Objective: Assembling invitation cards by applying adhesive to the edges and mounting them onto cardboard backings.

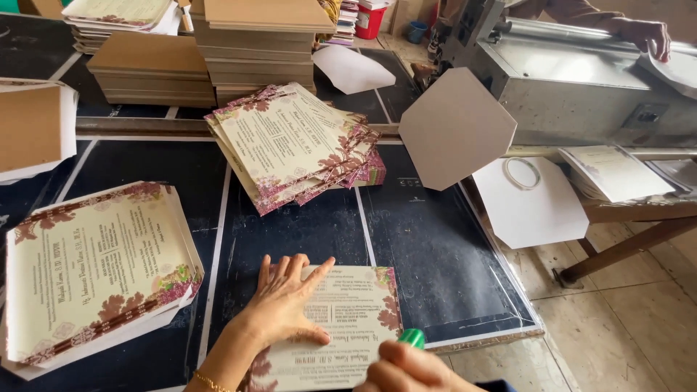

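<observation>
My left hand (284,301) lies flat, fingers spread, pressing a cream printed card with a maroon floral border (348,319) onto the black work surface (428,254). My right hand (410,369) is at the bottom edge, closed around a green-capped stick (412,337) whose tip touches the card's lower right edge. A fanned pile of the same cards (290,145) lies farther back in the middle. Another pile of larger bordered sheets (94,268) sits to the left.
Stacks of brown boards (254,43) stand at the back. A grey hexagonal board (456,127) leans by a metal machine (581,87), where another person's hand (642,33) rests. White sheets (530,203) and a ring lie on the right; the table edge drops to tiled floor.
</observation>
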